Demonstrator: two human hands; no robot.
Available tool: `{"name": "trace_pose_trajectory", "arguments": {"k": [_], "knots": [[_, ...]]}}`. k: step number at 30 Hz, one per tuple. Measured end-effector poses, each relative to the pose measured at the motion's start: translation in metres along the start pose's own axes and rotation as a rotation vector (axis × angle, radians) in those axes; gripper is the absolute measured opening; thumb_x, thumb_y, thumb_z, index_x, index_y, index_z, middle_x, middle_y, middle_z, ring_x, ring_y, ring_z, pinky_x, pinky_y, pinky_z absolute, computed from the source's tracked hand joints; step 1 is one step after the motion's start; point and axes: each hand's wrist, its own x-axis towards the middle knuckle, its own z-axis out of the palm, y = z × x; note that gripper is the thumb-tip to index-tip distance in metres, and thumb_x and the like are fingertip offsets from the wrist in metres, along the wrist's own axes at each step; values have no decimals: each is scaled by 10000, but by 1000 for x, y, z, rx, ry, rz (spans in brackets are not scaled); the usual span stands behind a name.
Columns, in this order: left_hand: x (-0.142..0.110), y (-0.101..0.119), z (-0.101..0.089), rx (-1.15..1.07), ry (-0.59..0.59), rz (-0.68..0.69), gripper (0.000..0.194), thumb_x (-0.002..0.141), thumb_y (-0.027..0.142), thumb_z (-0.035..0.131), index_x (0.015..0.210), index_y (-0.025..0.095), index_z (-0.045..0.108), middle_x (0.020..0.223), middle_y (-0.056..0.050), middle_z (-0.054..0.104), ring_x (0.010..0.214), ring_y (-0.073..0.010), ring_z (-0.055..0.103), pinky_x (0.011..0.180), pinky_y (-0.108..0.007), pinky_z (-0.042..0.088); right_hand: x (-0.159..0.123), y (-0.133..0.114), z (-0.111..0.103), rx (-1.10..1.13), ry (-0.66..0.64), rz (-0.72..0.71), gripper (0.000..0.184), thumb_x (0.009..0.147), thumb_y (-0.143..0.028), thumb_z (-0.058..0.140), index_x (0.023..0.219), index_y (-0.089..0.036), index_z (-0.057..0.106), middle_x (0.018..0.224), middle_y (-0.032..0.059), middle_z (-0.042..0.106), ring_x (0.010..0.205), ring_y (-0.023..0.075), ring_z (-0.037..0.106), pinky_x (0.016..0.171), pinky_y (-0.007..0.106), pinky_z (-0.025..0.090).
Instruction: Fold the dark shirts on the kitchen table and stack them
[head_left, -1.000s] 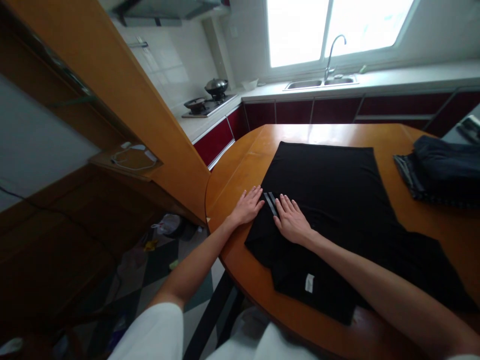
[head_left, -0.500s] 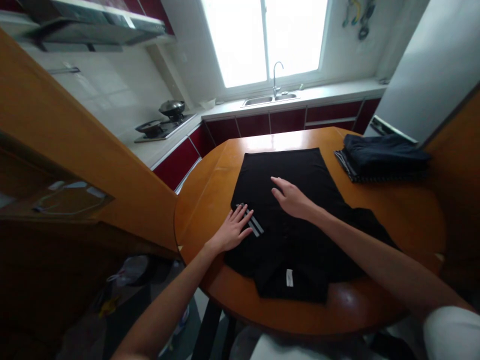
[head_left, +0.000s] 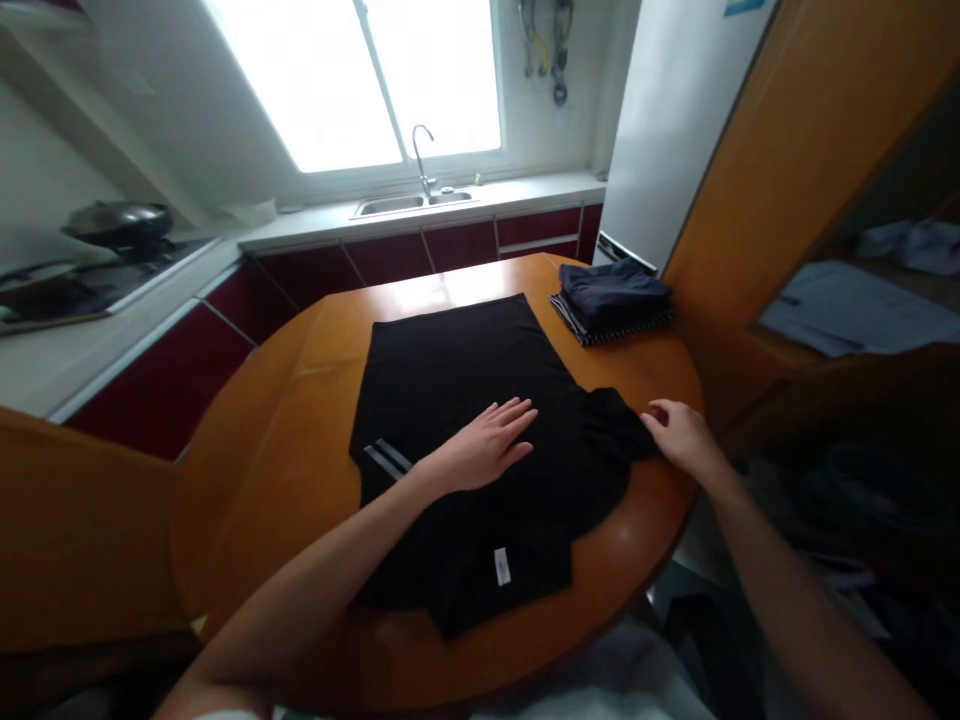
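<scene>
Black shirt (head_left: 461,370) lies spread on the counter (head_left: 277,400), left hand (head_left: 484,447) flat and open over its middle, right hand (head_left: 679,435) half-curled at the sleeve (head_left: 616,422) (whether pinching, I can't tell). Tugging there could skew the shirt if the left hand presses too lightly.

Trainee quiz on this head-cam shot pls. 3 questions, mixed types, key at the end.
1. Multiple choice: what is directly beneath the left hand?
A) the sink
B) the black garment
C) the stove

2. True or false: the folded clothes lie on the wooden table.

3. Short answer: which part of the black garment is nearest the right hand?

Key:
1. B
2. True
3. The sleeve, at its outer end; whether the fingers pinch it is too unclear to tell.
</scene>
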Motion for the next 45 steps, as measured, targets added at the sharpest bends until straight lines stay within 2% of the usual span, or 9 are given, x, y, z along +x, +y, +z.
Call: {"name": "trace_pose_trajectory", "arguments": {"k": [3, 7, 14, 19, 22, 25, 30, 37, 45], "knots": [[38, 15, 26, -21, -46, 127, 570, 1047, 469, 400, 1568, 245, 345, 1635, -89, 319, 1529, -248, 242, 1239, -466, 217, -12, -12, 0, -87, -32, 0, 378, 870, -413, 662, 1135, -148, 704, 1052, 154, 719, 966, 283, 692, 831, 370, 521], [55, 18, 59, 13, -37, 172, 629, 1045, 489, 393, 1597, 217, 264, 1658, -111, 246, 1545, -258, 177, 1246, -486, 175, -18, -28, 2, -139, -93, 36, 411, 795, -405, 754, 1128, -174, 686, 1078, 152, 715, 980, 293, 696, 800, 357, 508], [53, 10, 66, -107, 8, 167, 611, 1033, 488, 427, 1582, 247, 307, 1651, -90, 281, 1542, -252, 202, 1259, -492, 145, -10, -34, -9, 111, -150, 108, 102, 754, -216, 676, 839, -205, 730, 844, 52, 767, 800, 228, 717, 649, 270, 464], [63, 5, 68, -637, 233, -42, 506, 1052, 488, 368, 1457, 224, 517, 1397, -118, 599, 1307, -237, 557, 1136, -416, 422, -13, -72, -19, 321, -34, 64, 176, 793, -229, 640, 913, -189, 762, 894, 86, 778, 807, 241, 718, 709, 313, 522], [68, -2, 69, -942, 294, -231, 578, 1068, 524, 251, 1542, 225, 389, 1282, -113, 667, 1147, -224, 664, 1029, -408, 514, -20, -108, -15, 590, -206, -135, 312, 851, -345, 649, 1100, -185, 750, 1029, 100, 776, 860, 241, 726, 772, 349, 566], [70, -9, 66, -914, 341, -337, 582, 1055, 510, 351, 1584, 274, 295, 1453, -84, 566, 1304, -241, 571, 1107, -404, 457, -15, -123, -3, 758, -352, -206, 358, 916, -402, 580, 1159, -186, 730, 1043, 90, 774, 840, 222, 729, 760, 354, 584], [69, -9, 61, -793, 359, -222, 543, 946, 293, 583, 1478, 255, 478, 1499, -45, 532, 1395, -240, 482, 1191, -415, 374, 27, -94, 23, 566, 19, -144, 286, 921, -270, 505, 1036, -168, 746, 1012, 106, 751, 921, 224, 695, 861, 360, 548], [73, -11, 65, -841, 299, -238, 501, 892, 204, 590, 1392, 221, 599, 1417, -47, 614, 1316, -250, 561, 1176, -450, 400, 65, -85, 50, 214, -151, -415, 253, 964, -315, 536, 1077, -223, 742, 1252, 93, 632, 1205, 236, 527, 1051, 413, 413], [70, -16, 63, -564, 365, -130, 506, 863, 222, 697, 1362, 230, 611, 1248, -70, 660, 1148, -229, 639, 1063, -402, 501, 74, -88, 55, 109, -181, -411, 193, 942, -386, 614, 884, -218, 687, 1251, 77, 609, 1182, 263, 497, 978, 441, 385]]}}
